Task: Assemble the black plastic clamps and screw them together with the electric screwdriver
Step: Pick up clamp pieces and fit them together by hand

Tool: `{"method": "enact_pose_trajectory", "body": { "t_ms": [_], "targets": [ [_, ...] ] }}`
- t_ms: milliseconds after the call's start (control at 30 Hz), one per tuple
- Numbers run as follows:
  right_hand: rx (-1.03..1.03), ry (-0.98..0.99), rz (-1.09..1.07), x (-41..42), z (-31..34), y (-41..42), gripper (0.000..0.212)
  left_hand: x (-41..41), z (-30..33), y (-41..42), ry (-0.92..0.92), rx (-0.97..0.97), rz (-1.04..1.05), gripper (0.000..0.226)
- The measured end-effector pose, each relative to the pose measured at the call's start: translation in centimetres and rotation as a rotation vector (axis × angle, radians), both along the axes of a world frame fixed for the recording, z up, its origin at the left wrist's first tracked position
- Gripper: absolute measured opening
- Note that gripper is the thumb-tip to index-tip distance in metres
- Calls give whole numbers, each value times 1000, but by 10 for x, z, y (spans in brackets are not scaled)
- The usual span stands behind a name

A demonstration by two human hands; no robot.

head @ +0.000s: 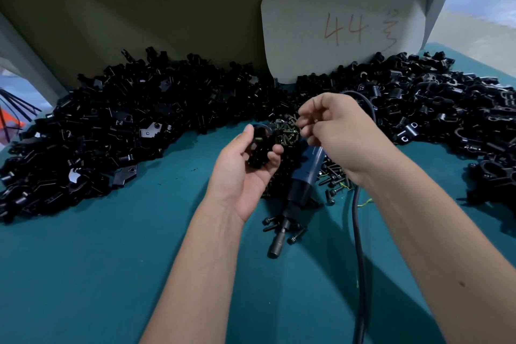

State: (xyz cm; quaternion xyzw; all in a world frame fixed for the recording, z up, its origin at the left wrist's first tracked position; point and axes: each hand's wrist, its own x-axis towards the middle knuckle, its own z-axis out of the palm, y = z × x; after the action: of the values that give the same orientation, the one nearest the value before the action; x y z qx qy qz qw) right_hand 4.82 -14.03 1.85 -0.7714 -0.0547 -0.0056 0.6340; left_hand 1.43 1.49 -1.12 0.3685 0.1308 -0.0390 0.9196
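Observation:
My left hand grips a black plastic clamp, palm up, above the teal table. Just right of it my right hand hovers over a small heap of dark screws, with its fingertips curled and pinching something small, apparently a screw. The electric screwdriver lies on the table under my right hand. It has a blue body and its metal bit points toward me. Its black cable runs down toward the near edge.
Big heaps of black clamp parts cover the table at the left and the right. Loose bolts lie around the screwdriver. A white card marked 44 leans on the back wall.

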Motion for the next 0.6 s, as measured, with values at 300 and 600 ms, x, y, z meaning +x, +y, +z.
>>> {"method": "enact_pose_trajectory", "body": {
  "t_ms": [300,600],
  "targets": [
    [341,0,-95,2,-5,-6,18,2,-8,-3,-152,291,74,25],
    [277,-259,-133,-2,-3,-5,13,3,-15,-8,-315,410,113,20]
  ]
}}
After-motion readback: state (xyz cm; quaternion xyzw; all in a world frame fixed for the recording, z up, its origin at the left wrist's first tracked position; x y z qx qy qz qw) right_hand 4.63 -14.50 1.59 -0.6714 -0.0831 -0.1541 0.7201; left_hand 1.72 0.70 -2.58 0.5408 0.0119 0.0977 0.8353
